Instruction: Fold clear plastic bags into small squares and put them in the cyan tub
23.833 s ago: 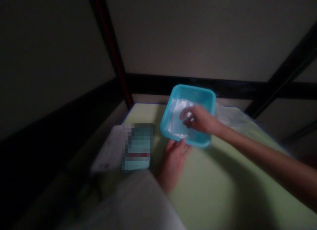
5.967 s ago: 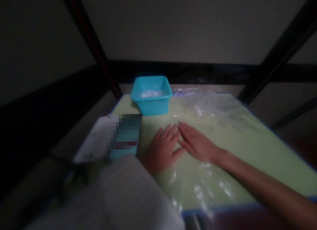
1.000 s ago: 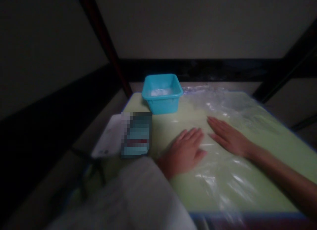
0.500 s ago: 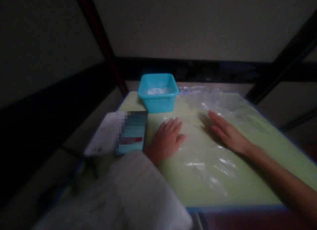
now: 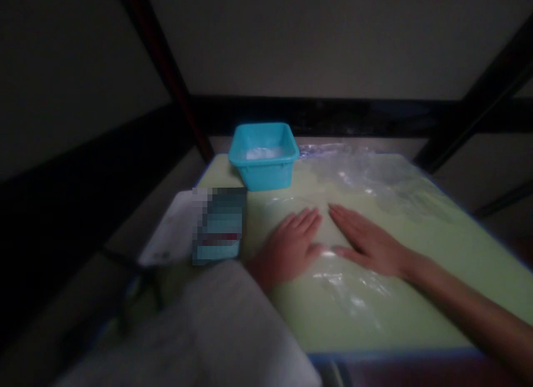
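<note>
Glossy, wrinkled clear plastic film (image 5: 356,302) overlies a smooth yellow-green tabletop (image 5: 428,298); the turquoise basin (image 5: 268,176) looks like smooth plastic.

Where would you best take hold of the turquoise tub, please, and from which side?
I would grip the turquoise tub by its near rim, coming from the person's side: it stands upright, and its rim juts out over tapering walls, which should give fingers a lip. The clear plastic film lies close by on its right, so that side looks less handy.

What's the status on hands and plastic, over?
Left hand and right hand open, flat on clear plastic. Plastic spread on table, creased toward near edge. Tub beyond hands, touching neither.
</note>
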Tool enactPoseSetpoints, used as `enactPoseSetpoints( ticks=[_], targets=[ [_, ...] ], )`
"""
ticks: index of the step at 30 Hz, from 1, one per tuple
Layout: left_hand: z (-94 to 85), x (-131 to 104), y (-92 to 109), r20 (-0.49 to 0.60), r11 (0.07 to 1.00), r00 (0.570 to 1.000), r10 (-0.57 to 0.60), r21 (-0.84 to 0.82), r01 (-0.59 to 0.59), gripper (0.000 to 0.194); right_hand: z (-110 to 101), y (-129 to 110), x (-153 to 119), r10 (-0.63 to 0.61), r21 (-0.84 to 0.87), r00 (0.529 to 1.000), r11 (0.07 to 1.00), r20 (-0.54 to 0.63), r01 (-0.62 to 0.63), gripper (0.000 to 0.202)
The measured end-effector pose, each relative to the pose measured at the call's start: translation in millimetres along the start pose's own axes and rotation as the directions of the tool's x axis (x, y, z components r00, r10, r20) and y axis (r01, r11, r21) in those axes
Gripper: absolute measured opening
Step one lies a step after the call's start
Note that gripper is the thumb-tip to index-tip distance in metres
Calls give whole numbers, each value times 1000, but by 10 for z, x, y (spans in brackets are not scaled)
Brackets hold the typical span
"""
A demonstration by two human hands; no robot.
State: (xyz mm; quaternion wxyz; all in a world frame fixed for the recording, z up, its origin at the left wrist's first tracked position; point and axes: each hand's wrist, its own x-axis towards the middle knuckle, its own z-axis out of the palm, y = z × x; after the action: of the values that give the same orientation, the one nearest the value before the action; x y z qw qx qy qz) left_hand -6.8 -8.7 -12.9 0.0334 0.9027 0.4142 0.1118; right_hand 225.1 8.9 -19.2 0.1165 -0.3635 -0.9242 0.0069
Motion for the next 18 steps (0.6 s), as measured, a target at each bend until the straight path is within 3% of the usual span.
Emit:
enactPoseSetpoints(
  ticks=[6,18],
  targets=[
    [-21,-41,-324,-16,989,990,-141,47,142,53,-58,24,-18,25,-20,1000,999,10,-25,81],
    [-25,-37,-367,-50,983,982,-182,10,183,52,-177,288,-118,18,30,999,999,34,-19,80]
  ],
)
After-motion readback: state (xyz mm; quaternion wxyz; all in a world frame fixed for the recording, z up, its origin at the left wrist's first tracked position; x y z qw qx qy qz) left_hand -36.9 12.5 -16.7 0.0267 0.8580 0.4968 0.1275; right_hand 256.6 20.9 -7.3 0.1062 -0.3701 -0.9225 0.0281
